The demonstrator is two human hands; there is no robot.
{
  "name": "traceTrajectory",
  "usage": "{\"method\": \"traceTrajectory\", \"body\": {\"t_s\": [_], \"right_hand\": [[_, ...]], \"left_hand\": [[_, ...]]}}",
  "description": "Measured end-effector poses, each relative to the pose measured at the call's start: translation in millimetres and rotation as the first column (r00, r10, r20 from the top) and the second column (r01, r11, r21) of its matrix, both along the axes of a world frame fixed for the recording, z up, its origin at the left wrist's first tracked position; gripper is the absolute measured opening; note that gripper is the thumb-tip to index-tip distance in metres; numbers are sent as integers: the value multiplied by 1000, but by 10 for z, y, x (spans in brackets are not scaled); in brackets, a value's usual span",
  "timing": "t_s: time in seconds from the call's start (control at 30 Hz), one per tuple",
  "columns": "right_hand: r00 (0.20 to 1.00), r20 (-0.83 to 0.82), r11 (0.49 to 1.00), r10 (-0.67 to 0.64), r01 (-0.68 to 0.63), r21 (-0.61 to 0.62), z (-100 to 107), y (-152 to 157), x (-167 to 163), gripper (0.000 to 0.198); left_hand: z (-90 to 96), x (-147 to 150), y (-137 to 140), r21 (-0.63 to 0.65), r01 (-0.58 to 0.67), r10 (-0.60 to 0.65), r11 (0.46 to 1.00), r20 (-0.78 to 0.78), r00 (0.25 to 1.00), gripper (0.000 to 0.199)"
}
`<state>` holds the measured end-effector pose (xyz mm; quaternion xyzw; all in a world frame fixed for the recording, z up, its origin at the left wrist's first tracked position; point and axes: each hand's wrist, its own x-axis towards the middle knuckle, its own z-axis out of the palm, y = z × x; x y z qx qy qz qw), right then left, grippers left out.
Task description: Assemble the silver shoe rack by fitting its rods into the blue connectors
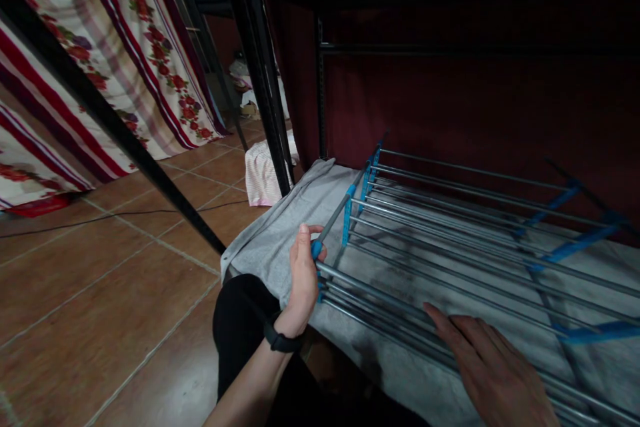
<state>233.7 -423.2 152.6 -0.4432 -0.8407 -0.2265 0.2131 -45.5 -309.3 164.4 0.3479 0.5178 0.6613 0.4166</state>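
A shoe rack (435,227) of thin grey metal tubes with blue plastic joints lies on a grey cloth (265,247). My left hand (303,270) is closed around the rack's near left corner, at a blue joint; a dark band is on that wrist. Over the near long tubes, further right, is my right hand (493,367), back up and fingers stretched out. Its fingers hide part of the tubes, and I cannot tell how firmly it touches them. The rack's far right end shows blue joints and dark rods in shadow.
Black metal posts (260,87) and a slanting bar (110,113) frame the left side. A dark shelf is overhead, a dark red wall (450,107) behind. Beyond are a tiled floor (150,240) with a black cable (125,213), a floral curtain (130,47) and a pale cloth (263,170).
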Motion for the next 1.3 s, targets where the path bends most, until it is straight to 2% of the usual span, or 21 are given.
{"method": "traceTrajectory", "body": {"t_s": [0.17,0.43,0.6,0.7,0.77,0.87,0.97,1.03,1.13,1.3], "right_hand": [[1000,4,1000,-8,8,-2,8,-7,-6,59],[999,21,999,-31,31,-33,-36,-21,13,64],[999,22,999,-31,32,-41,-26,-16,13,61],[1000,15,998,-7,8,-59,-11,-7,25,56],[1000,8,998,9,-8,-63,-9,0,33,52],[1000,-1,998,13,-13,-57,-13,9,42,49],[999,3,999,39,-39,-34,-2,16,53,47],[999,14,999,53,-52,-9,16,20,65,44],[994,54,996,90,-91,6,46,32,86,43],[989,69,991,132,-133,15,72,68,90,39]], "left_hand": [[24,-12,-39,27,73,-75,997,91,993,67],[-12,-13,-14,20,-8,9,1000,-66,998,65],[-34,-37,-22,32,78,-77,996,-25,997,69],[-56,-120,-50,56,103,-90,993,-198,976,67],[-60,-211,-72,91,94,-47,991,-422,905,62],[-39,-357,-90,110,153,-21,982,-741,671,54],[2,-459,-75,76,263,-40,962,-911,410,51],[34,-497,-51,68,320,-25,945,-960,278,52],[92,-530,-19,42,383,-21,923,-987,160,52],[181,-552,-5,15,429,-5,903,-999,45,52]]}}
